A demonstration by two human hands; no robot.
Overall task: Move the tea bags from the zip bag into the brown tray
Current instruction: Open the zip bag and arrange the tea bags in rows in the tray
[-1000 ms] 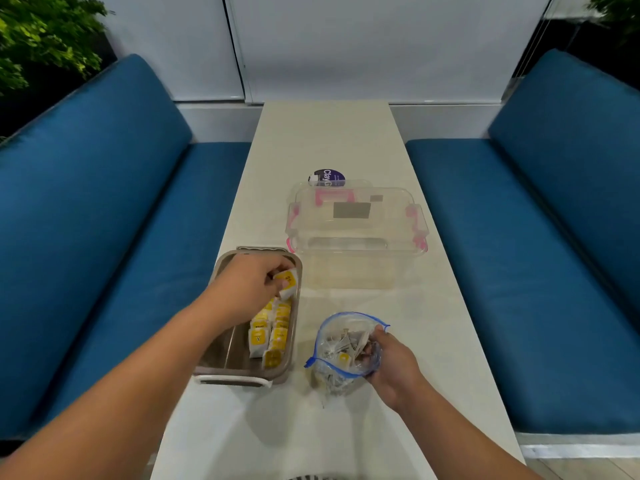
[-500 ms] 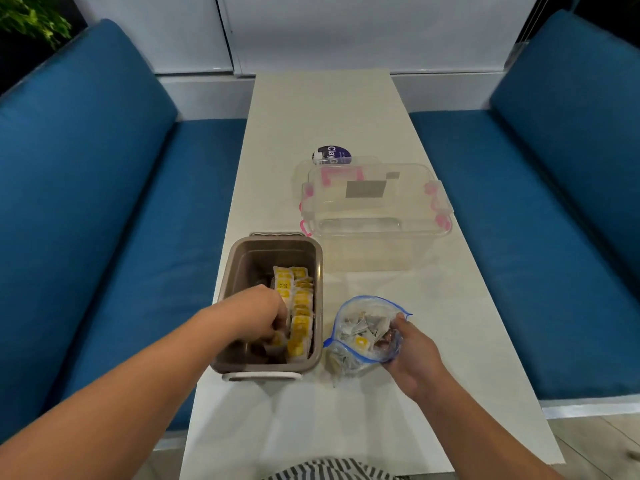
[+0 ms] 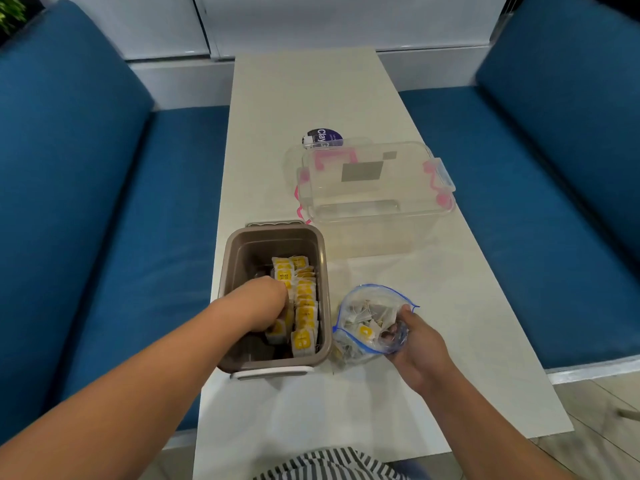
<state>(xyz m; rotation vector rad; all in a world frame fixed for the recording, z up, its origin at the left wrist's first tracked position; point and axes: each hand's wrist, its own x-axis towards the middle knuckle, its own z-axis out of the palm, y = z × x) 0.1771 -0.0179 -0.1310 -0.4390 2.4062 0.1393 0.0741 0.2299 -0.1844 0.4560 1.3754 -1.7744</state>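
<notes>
Curled round the right side of the zip bag's mouth, the right hand [image 3: 415, 348] grips the zip bag [image 3: 360, 306] and holds its blue-edged opening wide, facing up; the bag sits on the table [image 3: 311, 91] just right of the brown tray [image 3: 239, 244], close against its wall. A loose heap of pale sachets shows through the clear plastic, one with a yellow label near the front. Over in the tray, the left hand [image 3: 266, 306] reaches down with its knuckles up and its fingers bent under, tucked among the tea bags [image 3: 304, 306]; the fingertips are hidden, so whether they pinch a sachet or only press on one I cannot tell. The yellow-labelled tea bags stand on edge in a row along the tray's right wall, with a few more just left of them under the hand. Beyond the tray stands a clear plastic box [image 3: 374, 188] with pink clips, and a dark round tub [image 3: 322, 136] sits behind it. Blue benches [image 3: 86, 168] flank the table on both sides.
</notes>
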